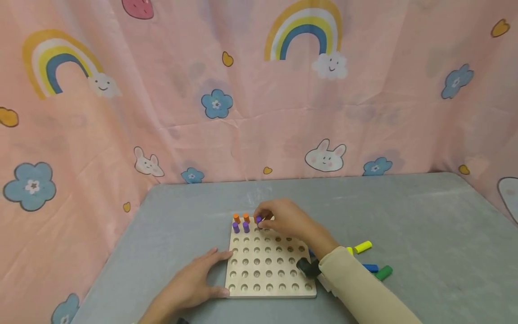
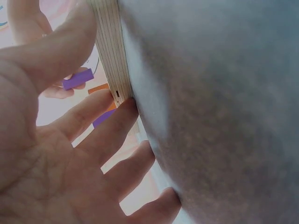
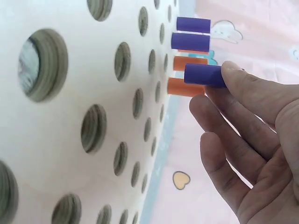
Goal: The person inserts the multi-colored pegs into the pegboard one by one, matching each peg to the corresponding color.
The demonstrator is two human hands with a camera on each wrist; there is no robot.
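Observation:
A wooden pegboard [image 1: 263, 267] with rows of round holes lies on the grey table. My right hand [image 1: 285, 218] pinches a purple peg [image 3: 203, 75] between thumb and fingers over the board's back rows, its lower end apart from the board in the right wrist view. Orange pegs [image 1: 236, 219] stand in the back row, one partly hidden by the right hand. Two purple pegs [image 1: 236, 227] stand upright in front of them at the left. My left hand [image 1: 192, 279] rests with spread fingers against the board's left edge, thumb near the front corner.
Loose yellow [image 1: 363, 247], blue [image 1: 370, 268] and green [image 1: 384, 272] pegs lie on the table [image 1: 425, 234] right of the board, some partly hidden by the right forearm. A pink patterned curtain [image 1: 259, 135] hangs behind the table.

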